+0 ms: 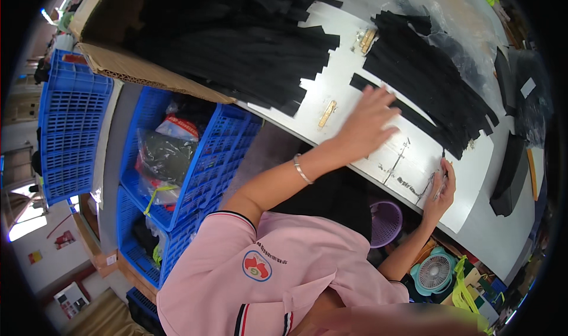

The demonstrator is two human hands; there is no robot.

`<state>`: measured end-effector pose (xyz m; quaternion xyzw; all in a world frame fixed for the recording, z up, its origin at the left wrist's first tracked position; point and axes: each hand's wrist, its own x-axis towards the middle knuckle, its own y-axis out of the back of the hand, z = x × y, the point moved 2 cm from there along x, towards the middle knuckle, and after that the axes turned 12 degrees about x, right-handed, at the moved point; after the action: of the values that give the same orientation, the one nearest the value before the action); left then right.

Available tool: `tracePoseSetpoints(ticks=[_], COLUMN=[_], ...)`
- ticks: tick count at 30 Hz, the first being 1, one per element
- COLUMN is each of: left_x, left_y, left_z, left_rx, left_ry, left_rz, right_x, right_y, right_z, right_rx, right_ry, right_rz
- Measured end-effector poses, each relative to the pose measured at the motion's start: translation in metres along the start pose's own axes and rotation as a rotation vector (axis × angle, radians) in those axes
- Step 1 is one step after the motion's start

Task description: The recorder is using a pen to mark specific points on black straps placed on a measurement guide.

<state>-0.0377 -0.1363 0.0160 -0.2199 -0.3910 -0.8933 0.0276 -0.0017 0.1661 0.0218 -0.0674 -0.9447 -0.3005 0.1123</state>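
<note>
My left hand (370,123), with a bracelet at the wrist, is over the near edge of a white board (349,132). Its fingers are spread and slightly blurred beside a single black fabric strip (417,118); whether they touch it I cannot tell. Farther right, my right hand (441,191) has its fingers closed near the board's edge. A thin dark tip shows at the fingertips, too small to name. Just beyond lies a bundle of black strips (423,75). Another large pile of black strips (236,52) spreads to the left, partly inside a cardboard box (148,72).
Blue plastic crates (222,143) with bagged items stand left of the table. Clear plastic film (461,40) lies at the far side. Black folded pieces (509,182) are at the right. Below the table are a purple basket (386,223) and a small teal fan (435,272).
</note>
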Motion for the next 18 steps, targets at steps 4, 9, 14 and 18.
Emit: tracePoseSetpoints(ticks=[4,9,14,18], left_x=[-0.026,-0.030,-0.011,-0.012], left_y=[0.065,0.120,0.134,0.129], left_z=[-0.025,-0.067,-0.115,-0.127], left_rx=[0.089,0.378,0.621,0.665], left_ry=[0.150,0.149,0.117,0.093], left_rz=[0.237,0.417,0.458,0.441], right_x=[-0.003,0.002,-0.001,-0.005], right_y=[0.003,-0.001,-0.006,-0.005], right_z=[-0.003,0.000,-0.004,-0.003], right_rx=[0.045,0.074,0.005,-0.056], right_ry=[0.010,0.008,0.045,0.070], right_rz=[0.033,0.040,0.054,0.083])
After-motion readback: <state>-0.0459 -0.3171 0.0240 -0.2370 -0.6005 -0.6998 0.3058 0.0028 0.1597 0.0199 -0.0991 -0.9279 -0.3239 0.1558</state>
